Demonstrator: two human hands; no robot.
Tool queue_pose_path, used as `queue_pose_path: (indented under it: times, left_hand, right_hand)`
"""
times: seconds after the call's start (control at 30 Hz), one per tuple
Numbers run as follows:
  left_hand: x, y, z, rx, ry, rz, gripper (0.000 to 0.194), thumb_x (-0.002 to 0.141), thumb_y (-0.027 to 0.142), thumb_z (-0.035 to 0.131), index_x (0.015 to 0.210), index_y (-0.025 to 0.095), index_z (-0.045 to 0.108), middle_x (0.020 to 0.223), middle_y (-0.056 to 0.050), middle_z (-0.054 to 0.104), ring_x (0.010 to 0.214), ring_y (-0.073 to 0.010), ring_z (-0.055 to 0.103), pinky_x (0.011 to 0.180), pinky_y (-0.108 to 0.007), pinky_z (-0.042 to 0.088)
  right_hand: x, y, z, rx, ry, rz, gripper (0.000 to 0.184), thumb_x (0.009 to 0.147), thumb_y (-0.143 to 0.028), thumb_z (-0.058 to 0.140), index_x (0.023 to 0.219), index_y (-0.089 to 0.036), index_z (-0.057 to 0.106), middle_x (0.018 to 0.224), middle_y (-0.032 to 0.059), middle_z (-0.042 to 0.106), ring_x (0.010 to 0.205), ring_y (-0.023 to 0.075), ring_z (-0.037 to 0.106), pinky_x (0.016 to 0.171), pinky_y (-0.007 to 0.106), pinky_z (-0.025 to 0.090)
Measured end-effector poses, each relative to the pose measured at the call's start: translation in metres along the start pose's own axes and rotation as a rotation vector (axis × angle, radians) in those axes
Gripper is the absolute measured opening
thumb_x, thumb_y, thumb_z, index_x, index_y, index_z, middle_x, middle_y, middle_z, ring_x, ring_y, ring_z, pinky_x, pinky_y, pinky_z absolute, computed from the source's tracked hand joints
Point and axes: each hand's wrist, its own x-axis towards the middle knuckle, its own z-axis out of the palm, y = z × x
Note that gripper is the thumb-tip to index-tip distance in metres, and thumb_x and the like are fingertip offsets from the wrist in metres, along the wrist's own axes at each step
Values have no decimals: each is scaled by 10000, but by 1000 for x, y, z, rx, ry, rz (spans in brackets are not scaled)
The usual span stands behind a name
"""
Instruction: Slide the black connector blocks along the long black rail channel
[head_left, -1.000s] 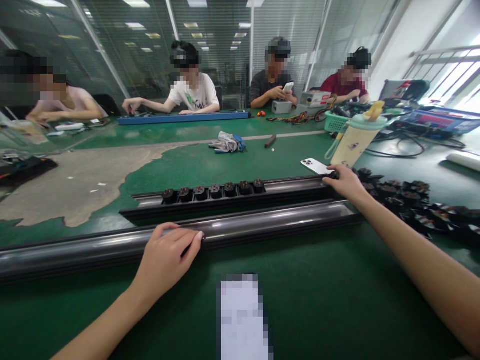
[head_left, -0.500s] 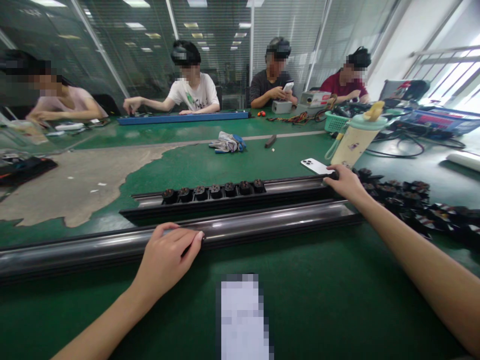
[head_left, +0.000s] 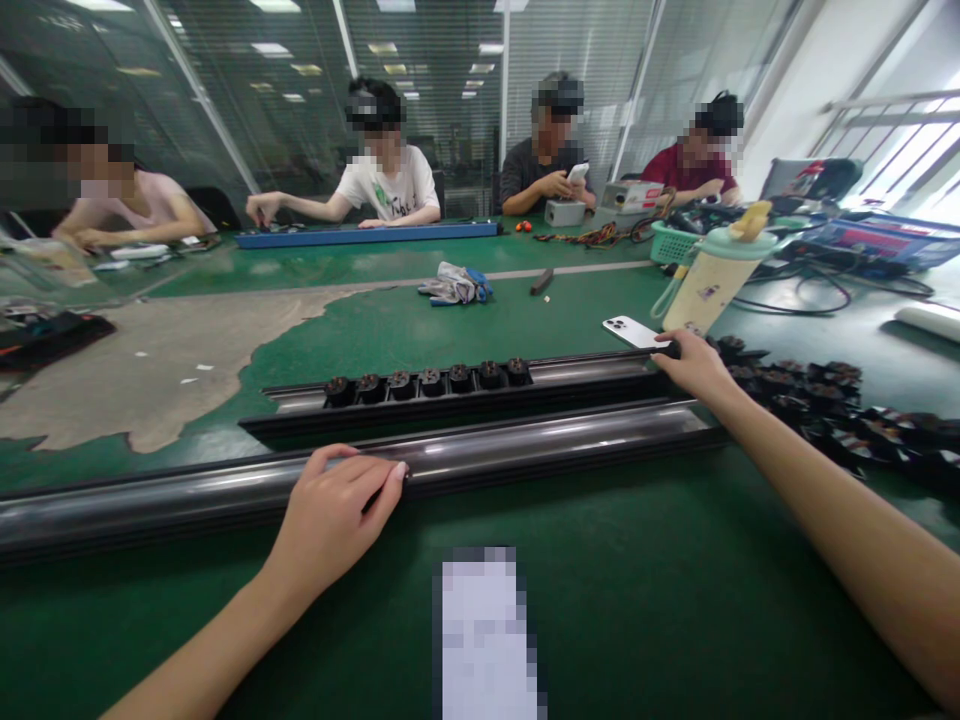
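A green table (head_left: 585,560) fills most of the scene, with four people (head_left: 397,190) seated along its far side. The longest thing near the hands is the near rail (head_left: 525,445), a dark metal channel running from the left edge towards the right. Just beyond lies the shorter far rail (head_left: 465,402), roughly in line with it. At right, a pile of black socket modules (head_left: 810,385) spreads beyond the right forearm. The left hand (head_left: 341,500) lies over the near rail, fingers bent, thumb close to the forefinger; whether it grips anything I cannot tell. The right hand (head_left: 694,362) is narrowed at the far rail's right end, by a small dark piece; whether it pinches that piece or the rail is hidden. A white phone (head_left: 631,333) lies just beyond. Smallest are seven sockets (head_left: 431,382) in a row inside the far rail, towards its left.

The step in hand seems to be steadying or setting something at that right end. The next move calls for a sure pinch there and careful alignment with the channel.
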Motion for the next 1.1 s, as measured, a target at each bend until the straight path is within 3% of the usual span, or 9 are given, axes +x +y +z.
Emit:
queue_pose_path:
  times: [0.3,0.63,0.87,1.1]
  left_hand:
    - [-3,-1,2,10,-7,-1,391,1065,333,432,915,159,748,928,-53,800,794,-206,733,900,-447,446]
    - [0,0,1,4,4,-2,406,1065,334,430,890,156,751,910,-53,800,769,-205,730,893,-446,450]
    - [0,0,1,13,15,8,401,1068,336,426,911,161,751,918,-52,802,770,-200,731,893,-439,448]
    - [1,0,1,13,16,12,410,1067,333,425,901,155,754,917,-53,802,763,-201,730,880,-441,452]
  right_hand:
    - [4,7,6,-15,73,-34,432,759,-352,580,1150,-213,698,1043,116,660,972,299,607,893,435,485]
    - [5,8,2,82,36,-1,345,758,-351,627,1057,-218,737,1023,77,682,964,273,622,908,416,489]
    - [9,17,2,139,-34,-102,331,763,-354,618,1051,-212,698,1101,72,679,1052,273,610,981,431,463]
    - [-1,2,-4,79,-21,-7,375,764,-330,592,1096,-202,711,908,69,669,791,229,613,816,380,484]
